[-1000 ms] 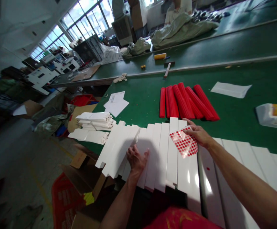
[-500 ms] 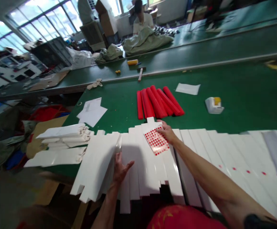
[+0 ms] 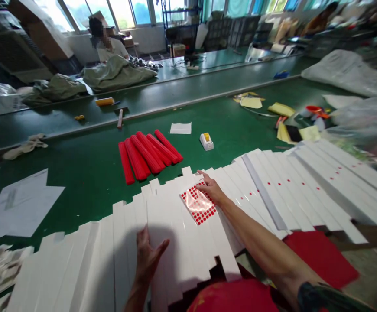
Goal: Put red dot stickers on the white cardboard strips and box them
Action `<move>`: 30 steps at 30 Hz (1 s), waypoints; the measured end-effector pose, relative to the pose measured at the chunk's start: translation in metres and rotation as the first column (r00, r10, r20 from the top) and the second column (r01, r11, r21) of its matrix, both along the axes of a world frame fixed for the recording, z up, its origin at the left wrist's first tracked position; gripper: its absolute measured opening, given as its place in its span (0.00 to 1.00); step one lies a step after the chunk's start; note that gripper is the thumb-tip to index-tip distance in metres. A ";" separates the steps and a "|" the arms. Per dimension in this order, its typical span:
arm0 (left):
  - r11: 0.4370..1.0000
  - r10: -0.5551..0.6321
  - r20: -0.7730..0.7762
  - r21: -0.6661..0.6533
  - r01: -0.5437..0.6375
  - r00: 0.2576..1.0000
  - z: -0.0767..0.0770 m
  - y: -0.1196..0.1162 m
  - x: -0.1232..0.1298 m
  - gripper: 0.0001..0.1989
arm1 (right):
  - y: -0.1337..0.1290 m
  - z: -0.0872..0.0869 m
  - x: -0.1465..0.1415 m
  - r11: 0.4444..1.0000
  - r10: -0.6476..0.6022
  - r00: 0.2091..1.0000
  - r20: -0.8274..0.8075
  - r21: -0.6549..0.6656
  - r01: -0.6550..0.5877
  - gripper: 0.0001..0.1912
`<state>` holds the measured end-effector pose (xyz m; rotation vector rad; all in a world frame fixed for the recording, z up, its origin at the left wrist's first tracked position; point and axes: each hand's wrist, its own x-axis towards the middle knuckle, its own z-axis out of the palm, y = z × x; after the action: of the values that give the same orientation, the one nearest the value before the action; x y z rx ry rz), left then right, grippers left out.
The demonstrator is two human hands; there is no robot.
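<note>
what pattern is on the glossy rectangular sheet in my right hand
Rows of red dots on the glossy rectangular sheet, best in the head view.

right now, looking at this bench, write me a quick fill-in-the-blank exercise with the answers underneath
1. The shiny sheet of round red dots is held in the person's ____ hand.
2. The left hand, its thumb spread, is over long flat strips coloured ____.
3. The ribbed red rods lie on a smooth tabletop coloured ____.
4. In the picture, the small white-and-yellow object sits to the ____ of those rods.

Missing words: right; white; green; right.
</note>
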<state>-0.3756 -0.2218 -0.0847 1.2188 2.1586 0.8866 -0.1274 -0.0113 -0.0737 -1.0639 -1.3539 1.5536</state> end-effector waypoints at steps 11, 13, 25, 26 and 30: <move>0.997 0.058 -0.114 -0.038 -0.063 0.992 0.003 0.079 0.165 0.39 | 0.054 0.013 0.146 0.973 -0.049 0.993 -0.111 -0.229 0.022 0.17; 0.990 0.096 -0.166 -0.085 -0.111 0.981 0.006 0.087 0.170 0.38 | 0.055 0.011 0.150 0.965 -0.060 0.986 -0.156 -0.263 0.017 0.16; 0.974 0.072 -0.287 -0.187 -0.130 0.955 0.011 0.102 0.168 0.37 | 0.045 0.010 0.161 0.924 -0.068 0.935 -0.349 -0.375 -0.073 0.38; 0.972 0.053 -0.293 -0.205 -0.117 0.955 0.013 0.104 0.165 0.36 | 0.045 0.014 0.162 0.924 -0.068 0.940 -0.333 -0.377 -0.067 0.37; 0.976 -0.022 -0.427 -0.203 -0.073 0.904 0.037 0.123 0.155 0.32 | 0.042 0.042 0.172 0.958 -0.073 0.963 -0.261 -0.286 -0.005 0.31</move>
<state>-0.2202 -0.0984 -0.0481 1.3724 2.5371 0.3980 0.0448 0.0308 -0.0314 -0.9939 -0.9426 1.8310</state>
